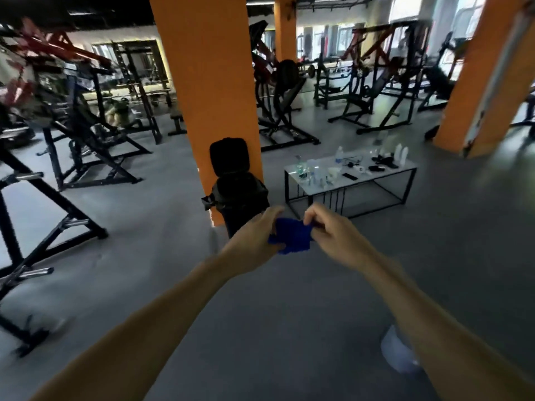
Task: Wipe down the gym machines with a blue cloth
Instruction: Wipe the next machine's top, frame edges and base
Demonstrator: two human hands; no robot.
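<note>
Cloth (293,237) — blue, stretched between left hand (257,231) and right hand (328,227), both pinching its edges.

A dim hall with a grey floor (162,256) and orange pillars (202,82). A low white-topped desk (405,170) on a black frame carries bottles and small items. A black bin (231,192) stands against the nearest pillar. Daylight enters through far windows (405,7)

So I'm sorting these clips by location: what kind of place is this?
A gym floor, almost certainly. Black steel weight machines and racks stand between orange pillars on grey flooring, and both hands, left hand and right hand, hold a blue cloth.
</note>
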